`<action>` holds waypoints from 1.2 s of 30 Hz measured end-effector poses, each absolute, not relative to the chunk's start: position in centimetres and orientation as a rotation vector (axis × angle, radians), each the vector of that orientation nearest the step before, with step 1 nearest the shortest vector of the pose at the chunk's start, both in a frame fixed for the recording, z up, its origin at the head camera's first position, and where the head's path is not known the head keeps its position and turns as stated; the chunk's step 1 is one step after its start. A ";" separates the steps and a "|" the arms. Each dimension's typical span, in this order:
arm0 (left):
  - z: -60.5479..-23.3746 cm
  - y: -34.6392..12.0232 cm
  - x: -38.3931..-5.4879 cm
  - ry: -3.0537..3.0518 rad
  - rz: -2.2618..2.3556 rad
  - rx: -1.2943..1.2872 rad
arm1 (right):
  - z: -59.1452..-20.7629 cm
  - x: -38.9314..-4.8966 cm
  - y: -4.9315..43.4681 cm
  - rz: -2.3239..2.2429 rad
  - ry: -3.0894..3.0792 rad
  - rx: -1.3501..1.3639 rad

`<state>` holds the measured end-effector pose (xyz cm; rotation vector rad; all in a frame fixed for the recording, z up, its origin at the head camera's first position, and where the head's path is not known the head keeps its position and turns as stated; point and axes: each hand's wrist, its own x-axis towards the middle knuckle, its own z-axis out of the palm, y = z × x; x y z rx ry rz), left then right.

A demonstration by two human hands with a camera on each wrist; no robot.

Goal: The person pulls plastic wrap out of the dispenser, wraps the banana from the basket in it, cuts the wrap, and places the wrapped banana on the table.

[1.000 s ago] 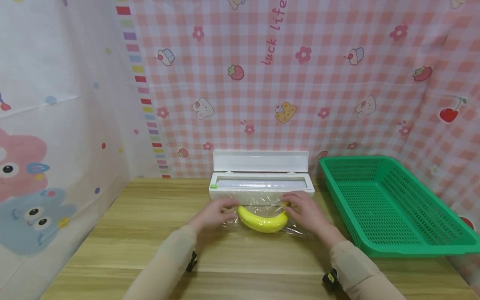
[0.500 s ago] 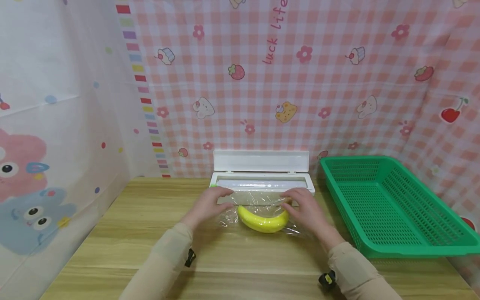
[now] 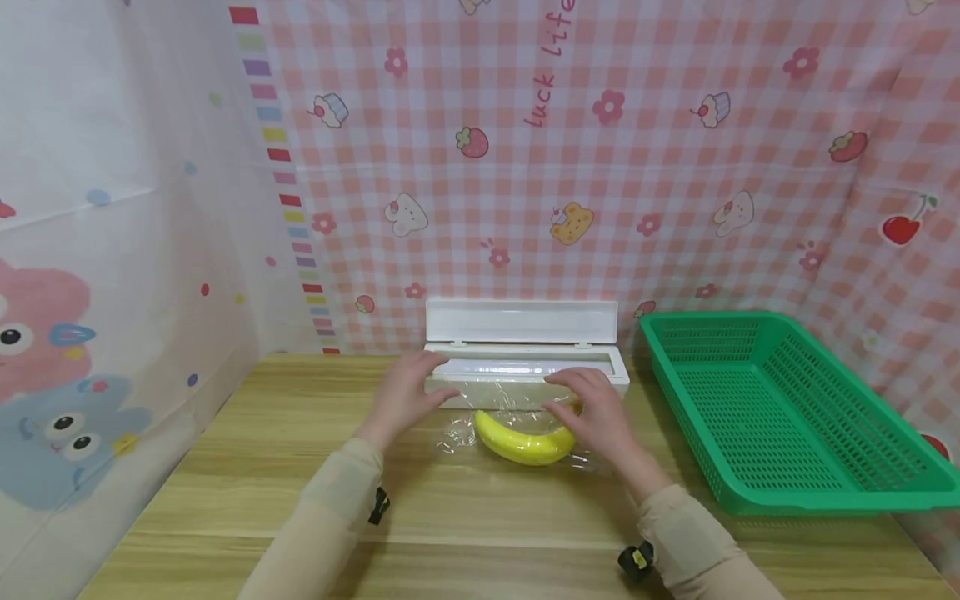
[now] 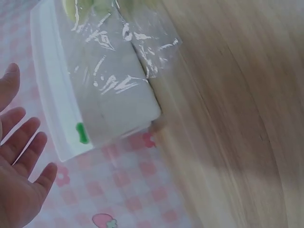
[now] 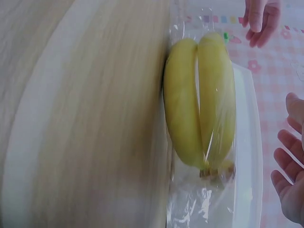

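Note:
A yellow banana point(image 3: 521, 442) lies on the table under clear plastic wrap point(image 3: 457, 433). The right wrist view has two banana shapes side by side, meeting at a brown stem. Behind it stands a white wrap dispenser point(image 3: 517, 393) with its lid up; the film runs down from it. My left hand point(image 3: 401, 396) hovers by the dispenser's left end, thumb and fingers apart; the left wrist view shows this hand point(image 4: 23, 161) with nothing in it. Over the banana's stem end is my right hand point(image 3: 596, 417), fingers relaxed and thumb apart, also holding nothing.
To the right is a green plastic basket point(image 3: 720, 450) with holes in its walls. The wooden table point(image 3: 450, 533) ends at a pink checked cloth point(image 3: 525, 183) behind the dispenser. A patterned white cloth point(image 3: 150, 250) hangs on the left.
My left hand has moved from the wrap beside the banana up and left to the dispenser's end. My right hand has shifted slightly left and up. The banana stays put.

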<state>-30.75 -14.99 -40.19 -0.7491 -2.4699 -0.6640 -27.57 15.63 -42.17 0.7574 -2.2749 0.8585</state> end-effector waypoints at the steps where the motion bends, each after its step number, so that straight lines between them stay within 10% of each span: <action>1: -40.2 -15.1 -30.8 -2.471 -0.659 -0.737 | -42.2 -27.5 15.5 0.863 -2.279 0.757; 36: -42.5 -16.7 -35.0 -2.745 -0.868 -0.460 | -43.1 -27.0 10.5 0.942 -2.358 0.819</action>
